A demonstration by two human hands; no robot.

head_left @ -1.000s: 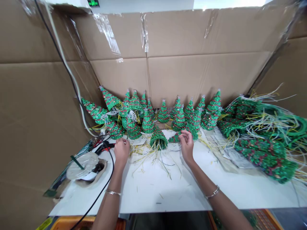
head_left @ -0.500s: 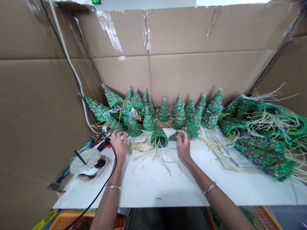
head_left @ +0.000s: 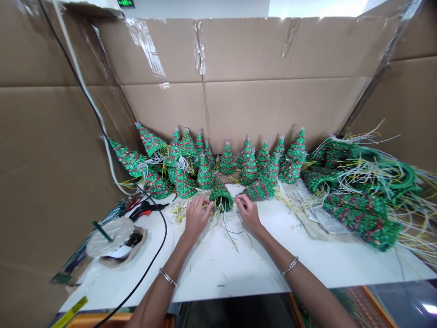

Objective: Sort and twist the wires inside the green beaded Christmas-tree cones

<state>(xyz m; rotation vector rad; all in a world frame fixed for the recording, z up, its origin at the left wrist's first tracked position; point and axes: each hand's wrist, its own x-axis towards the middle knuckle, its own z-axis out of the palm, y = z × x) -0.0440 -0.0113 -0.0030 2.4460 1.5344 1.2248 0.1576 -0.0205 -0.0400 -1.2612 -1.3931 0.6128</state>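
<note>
A small green tinsel Christmas tree (head_left: pixel 221 187) with red garland lies on its side in front of me, its hollow base towards me. White and yellow wires (head_left: pixel 218 218) spill from that opening onto the table. My left hand (head_left: pixel 197 215) is at the left of the base, thumb apart from the fingers, with nothing visible in it. On the other side, my right hand (head_left: pixel 248 213) has bent fingers near the rim, slightly parted; whether its fingertips touch the tree I cannot tell. Another tree (head_left: pixel 260 187) lies just behind my right hand.
Several small upright trees (head_left: pixel 248 167) line the cardboard wall (head_left: pixel 259 109). Larger tinsel pieces (head_left: pixel 363 218) with loose wires lie at right. At left are a black tool with a red part (head_left: pixel 146 210), a clear round spool (head_left: pixel 111 237) and a hanging black cable (head_left: pixel 159 248).
My left hand has moved right, from beside the black tool to the lying tree. My right hand has come left towards the same tree. The camera view has shifted slightly.
</note>
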